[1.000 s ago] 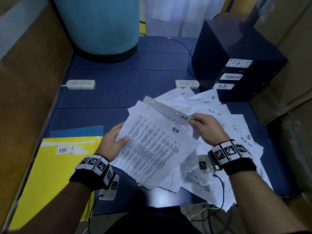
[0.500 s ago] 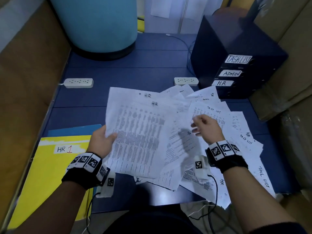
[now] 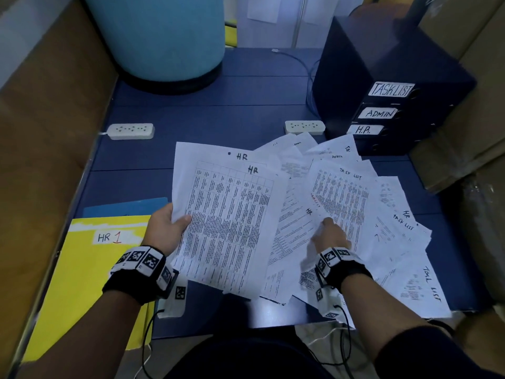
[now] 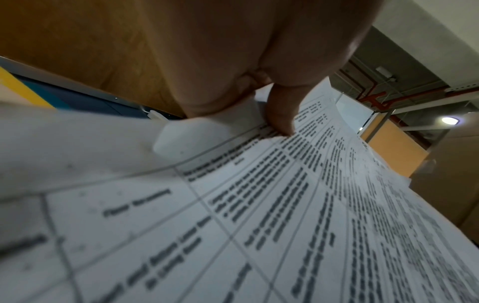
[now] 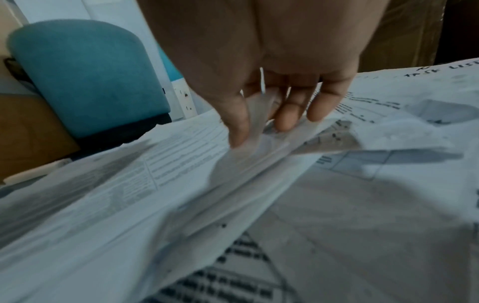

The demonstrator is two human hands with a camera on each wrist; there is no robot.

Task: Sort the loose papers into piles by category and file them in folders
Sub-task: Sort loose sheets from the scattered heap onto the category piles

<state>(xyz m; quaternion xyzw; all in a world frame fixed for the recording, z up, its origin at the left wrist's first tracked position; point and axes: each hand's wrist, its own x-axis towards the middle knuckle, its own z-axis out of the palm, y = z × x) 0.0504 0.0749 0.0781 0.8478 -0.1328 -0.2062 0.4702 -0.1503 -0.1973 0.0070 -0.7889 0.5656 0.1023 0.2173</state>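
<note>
1. Left hand [image 3: 164,231] grips the HR sheets [image 3: 226,214] at their left edge, thumb [image 4: 281,114] pressed on top of the printed table and fingers under the paper.
2. These HR sheets are held above the desk [image 3: 218,124], long axis running away from the person, the handwritten "HR" headings at the far end and the stack tilted slightly to the left.
3. Right hand [image 3: 329,236] reaches into the loose papers [image 3: 382,214], fingers [image 5: 285,119] curled down onto a lifted sheet; the wrist view is blurred, so a true pinch seems likely but cannot be confirmed.
4. Loose papers lie fanned over the right half of the desk, overlapping at many angles, with "TASK LIST", "HR" and "Admin" written on their tops; several hang over the near edge.
5. A yellow folder [image 3: 82,269] marked "HR 1" lies flat at the near left corner, long axis pointing away from the person, on top of a blue folder [image 3: 123,207].
6. A dark drawer unit [image 3: 382,91] at the far right carries the labels "TASKLIST", "ADMIN" and "H.R.".
7. Two white power strips [image 3: 130,131] sit on the desk, and a large blue cylinder [image 3: 164,36] stands behind them.
</note>
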